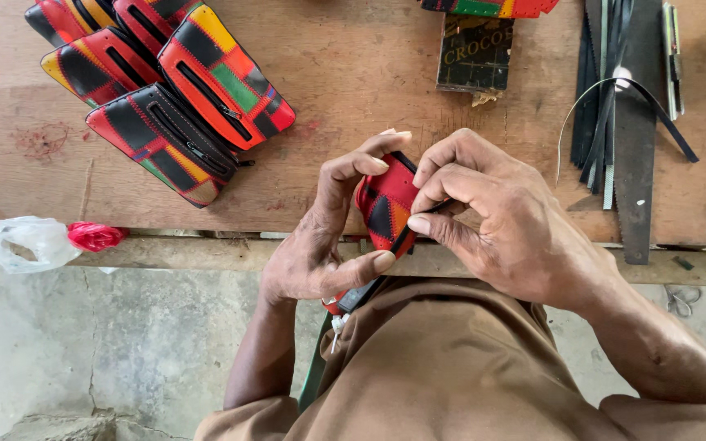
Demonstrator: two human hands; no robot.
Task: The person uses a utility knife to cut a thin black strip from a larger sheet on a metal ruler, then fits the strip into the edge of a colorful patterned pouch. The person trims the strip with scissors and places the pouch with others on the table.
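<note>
Pinching patchwork pouch (both hands closed)

clothing: brown garment | forearms: bare | hands: bare, no gloves or rings

Worn wooden workbench with scratches and faint red stains, lit evenly by soft daylight. A narrow wooden rail runs below the near edge of the bench. Beneath lies a grey, cracked concrete floor, mottled with pale patches.
</note>
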